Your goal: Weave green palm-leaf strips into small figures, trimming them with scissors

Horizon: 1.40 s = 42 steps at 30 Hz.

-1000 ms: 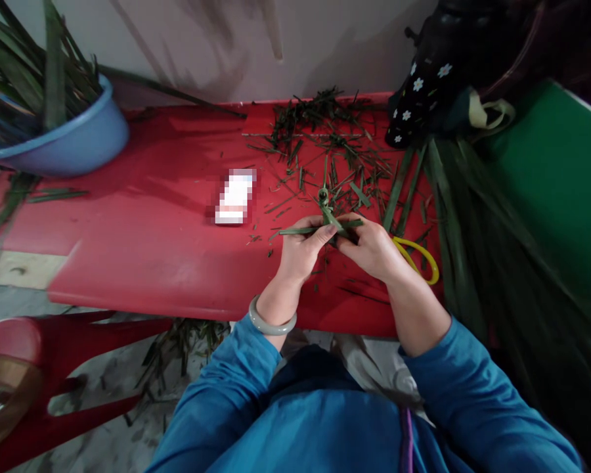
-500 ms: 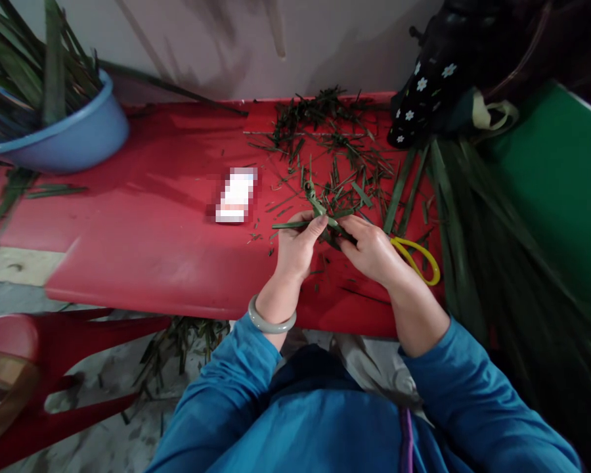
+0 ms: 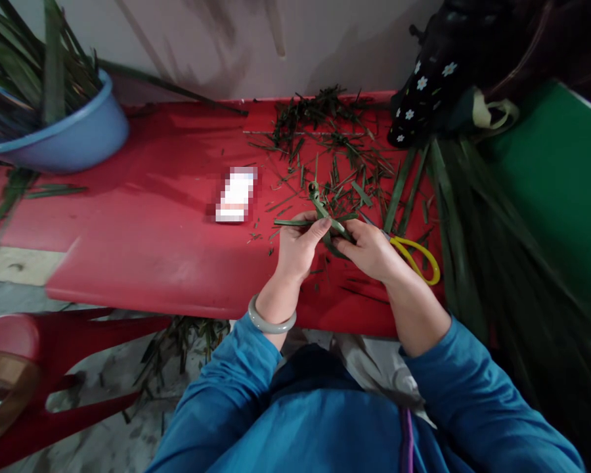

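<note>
Between my two hands is a folded green leaf piece [image 3: 322,209] with a curled upper end and strips sticking out to both sides. My left hand [image 3: 299,246] pinches its middle, the thumb lying on top. The fingers of my right hand [image 3: 367,246] are closed on the lower right part of the same piece. Yellow-handled scissors [image 3: 426,263] lie just right of my right hand, their blades partly hidden. Small leaf scraps [image 3: 342,157] are strewn on the red table beyond my hands.
A blue basin [image 3: 73,141] of long leaves stands at the back left. A lit phone [image 3: 236,196] lies left of my hands. Long leaves [image 3: 487,263] spread along the right, beside a green board [image 3: 556,190] and a black flowered item [image 3: 423,92]. A red stool [image 3: 64,341] is lower left.
The leaf piece has turned slightly and its curled end has shifted a little to the right. My right hand has shifted slightly, showing more of the scissors. Both hands keep hold.
</note>
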{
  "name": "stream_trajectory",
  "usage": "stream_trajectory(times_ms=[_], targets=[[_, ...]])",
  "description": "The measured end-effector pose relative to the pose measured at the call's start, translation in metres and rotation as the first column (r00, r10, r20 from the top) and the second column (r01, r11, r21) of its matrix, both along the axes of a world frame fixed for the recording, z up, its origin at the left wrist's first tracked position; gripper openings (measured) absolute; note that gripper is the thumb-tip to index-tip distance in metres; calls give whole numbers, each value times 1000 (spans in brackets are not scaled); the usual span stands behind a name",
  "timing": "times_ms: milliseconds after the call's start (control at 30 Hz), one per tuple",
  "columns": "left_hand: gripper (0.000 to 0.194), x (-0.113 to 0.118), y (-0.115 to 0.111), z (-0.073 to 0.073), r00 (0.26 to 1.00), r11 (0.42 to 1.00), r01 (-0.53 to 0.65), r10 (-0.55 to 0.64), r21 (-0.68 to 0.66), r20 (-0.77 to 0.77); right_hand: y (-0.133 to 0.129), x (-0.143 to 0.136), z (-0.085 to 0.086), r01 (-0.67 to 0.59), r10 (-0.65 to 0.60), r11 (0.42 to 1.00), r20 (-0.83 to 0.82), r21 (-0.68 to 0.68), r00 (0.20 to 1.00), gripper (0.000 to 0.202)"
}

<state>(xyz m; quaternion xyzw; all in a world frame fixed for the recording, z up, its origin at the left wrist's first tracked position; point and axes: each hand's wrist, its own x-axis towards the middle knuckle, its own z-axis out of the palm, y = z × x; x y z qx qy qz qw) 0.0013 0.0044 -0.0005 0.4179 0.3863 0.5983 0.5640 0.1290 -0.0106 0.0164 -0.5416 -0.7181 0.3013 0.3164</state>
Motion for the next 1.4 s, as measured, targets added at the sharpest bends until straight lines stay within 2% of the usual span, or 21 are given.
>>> stream_trajectory(times_ms=[233,400,533,633,767,900,1000,1067,1167,1267,1333,1400], targets=[[16,-1,1,-1,995,995,-100,100,5,18,0,-1,-5,34,-53,996,234,87,971,17],[18,-2,2,0,991,992,-125,125,3,56,1,2,-8,45,-81,993,355,108,931,26],[19,-4,4,4,975,983,-186,185,-8,119,1,8,-6,35,-74,995,453,94,888,26],[17,-7,6,5,963,974,-225,224,-14,148,3,12,-7,94,-129,991,494,95,860,21],[16,-13,9,4,945,965,-262,255,4,204,9,22,-12,208,-257,966,471,155,844,18],[22,-22,15,4,917,961,-276,264,-3,297,17,40,-17,341,-384,923,415,176,825,18],[28,-26,18,5,892,955,-292,288,-41,348,24,52,-20,477,-508,861,320,176,799,16],[29,-27,19,6,891,960,-273,279,-68,357,28,57,-21,544,-569,819,139,181,810,14],[28,-23,17,6,918,970,-223,243,-98,312,29,57,-20,586,-550,802,-242,111,799,19],[28,-17,14,5,938,968,-207,237,-139,252,24,48,-16,509,-424,860,-511,32,748,31],[29,-12,12,5,945,965,-197,234,-174,226,18,38,-14,356,-286,934,-576,10,766,38],[28,-8,11,4,957,971,-151,190,-184,218,12,26,-11,149,-130,989,-551,-10,824,41]])
